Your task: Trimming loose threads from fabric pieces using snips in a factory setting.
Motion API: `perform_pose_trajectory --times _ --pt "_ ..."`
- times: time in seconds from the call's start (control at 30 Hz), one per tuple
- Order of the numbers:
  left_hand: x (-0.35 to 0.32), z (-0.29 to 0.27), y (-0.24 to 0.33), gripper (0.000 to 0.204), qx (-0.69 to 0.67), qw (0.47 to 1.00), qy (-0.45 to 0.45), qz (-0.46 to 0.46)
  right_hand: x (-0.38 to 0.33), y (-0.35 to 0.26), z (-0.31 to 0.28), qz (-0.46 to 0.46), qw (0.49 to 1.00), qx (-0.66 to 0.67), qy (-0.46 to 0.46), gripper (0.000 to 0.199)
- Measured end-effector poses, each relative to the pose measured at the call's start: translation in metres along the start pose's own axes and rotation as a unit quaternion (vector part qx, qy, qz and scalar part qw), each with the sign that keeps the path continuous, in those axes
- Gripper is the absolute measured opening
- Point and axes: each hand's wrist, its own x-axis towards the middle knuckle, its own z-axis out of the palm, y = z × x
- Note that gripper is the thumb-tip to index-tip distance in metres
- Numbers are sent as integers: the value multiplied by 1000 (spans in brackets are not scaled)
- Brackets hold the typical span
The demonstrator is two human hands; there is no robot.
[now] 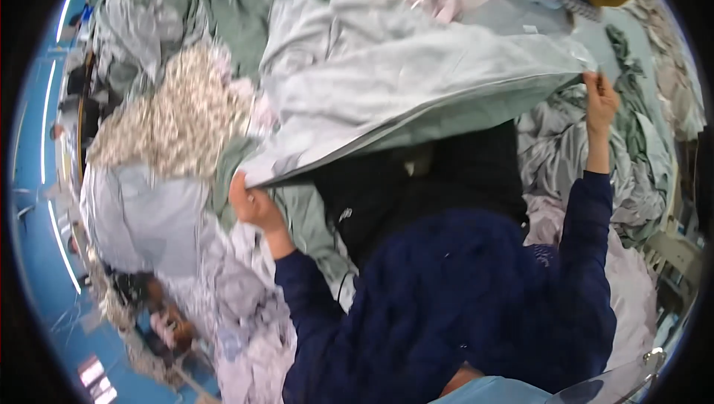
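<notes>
Pale grey cloth (387, 77) stretches across the person's front, its near edge pulled into a long, slanting line between the two hands. The left hand (256, 207) pinches one end of that edge between thumb and fingers, lower and closer to the body. At the other end, the right hand (601, 99) pinches the edge with its fingers pressed together, farther out from the body. A grey-green layer (483, 110) shows beneath the edge; whether it is the cloth's reverse or a separate piece, I cannot tell. Below lie the person's black trousers (476, 173) and navy top (446, 292). Left of the cloth sits a heap of small-patterned beige fabric (186, 107), with smooth blue-grey fabric (145, 218) just nearer. Crumpled grey fabric (558, 147) is piled below the right hand.
</notes>
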Motion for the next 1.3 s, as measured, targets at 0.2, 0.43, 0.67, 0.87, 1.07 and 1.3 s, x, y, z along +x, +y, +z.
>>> perform_pose_trajectory --times 0.2,0.43,0.67,0.87,1.07,1.3 --pt "-39 -9 -7 30 30 998 -45 -15 -65 43 20 146 988 43 -36 21" --pt "-54 -8 -18 28 38 997 -60 -23 -92 66 22 189 981 -2 -52 21" --pt "-54 -9 -19 34 39 997 -69 -17 -91 87 25 158 985 29 -55 21" --pt "-54 -7 -15 33 18 997 -64 -50 -91 95 27 181 979 66 -68 24" --pt "-56 -14 -24 37 18 997 -67 -21 -92 91 27 127 991 0 -47 22" --pt "-53 -9 -26 37 31 996 -79 -8 -86 38 30 124 991 -8 -40 19"
